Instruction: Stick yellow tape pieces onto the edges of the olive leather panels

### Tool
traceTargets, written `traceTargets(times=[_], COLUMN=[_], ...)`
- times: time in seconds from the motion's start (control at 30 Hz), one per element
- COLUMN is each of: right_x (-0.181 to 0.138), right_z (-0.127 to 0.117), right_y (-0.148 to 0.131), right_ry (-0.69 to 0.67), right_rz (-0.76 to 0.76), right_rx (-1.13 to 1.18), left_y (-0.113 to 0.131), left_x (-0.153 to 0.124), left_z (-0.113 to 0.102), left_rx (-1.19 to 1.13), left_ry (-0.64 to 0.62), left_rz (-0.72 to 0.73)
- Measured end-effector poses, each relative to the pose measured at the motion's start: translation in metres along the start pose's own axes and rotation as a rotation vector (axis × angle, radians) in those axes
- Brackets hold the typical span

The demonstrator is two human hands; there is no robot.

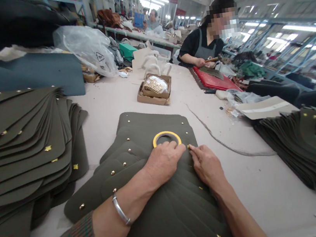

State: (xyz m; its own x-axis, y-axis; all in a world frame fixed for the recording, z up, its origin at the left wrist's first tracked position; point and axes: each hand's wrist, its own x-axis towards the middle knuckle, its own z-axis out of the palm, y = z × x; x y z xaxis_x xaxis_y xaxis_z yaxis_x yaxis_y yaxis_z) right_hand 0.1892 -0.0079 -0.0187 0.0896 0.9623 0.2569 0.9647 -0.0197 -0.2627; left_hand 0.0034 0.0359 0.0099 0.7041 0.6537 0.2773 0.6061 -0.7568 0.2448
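A fanned stack of dark green leather flaps [142,175] with small brass studs lies in front of me on the pale table [243,185]. A roll of yellow tape [166,137] rests on top of the stack. My left hand [164,162] is closed, knuckles up, pressing on the flaps and touching the near side of the tape roll. My right hand [207,164] pinches a tiny yellow piece [188,146] at the edge of a flap, right beside the left hand.
A tall pile of the same flaps [24,153] fills the left; another pile [305,141] lies right. A cardboard box of brass fittings [155,89] sits ahead. A black cord [216,137] crosses the table. Across it, a person [206,45] works over a red mat [214,79].
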Motion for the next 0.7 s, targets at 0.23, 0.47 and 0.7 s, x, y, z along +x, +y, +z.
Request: traceTargets(times=[0.23,0.47,0.7], right_x=[-0.009,-0.014,-0.011], right_z=[-0.029,-0.038,-0.033], right_y=[0.000,-0.025,-0.027], right_ry=[0.142,0.141,0.209], right_rz=[0.075,-0.256,-0.358], right_rx=[0.554,0.444,0.280], left_y=[-0.001,0.002,0.003], left_x=[-0.002,-0.005,-0.006], left_z=[0.000,-0.002,-0.002], left_rx=[-0.267,-0.354,-0.340], left_ry=[0.162,0.160,0.121], left_rz=[0.066,0.087,0.060])
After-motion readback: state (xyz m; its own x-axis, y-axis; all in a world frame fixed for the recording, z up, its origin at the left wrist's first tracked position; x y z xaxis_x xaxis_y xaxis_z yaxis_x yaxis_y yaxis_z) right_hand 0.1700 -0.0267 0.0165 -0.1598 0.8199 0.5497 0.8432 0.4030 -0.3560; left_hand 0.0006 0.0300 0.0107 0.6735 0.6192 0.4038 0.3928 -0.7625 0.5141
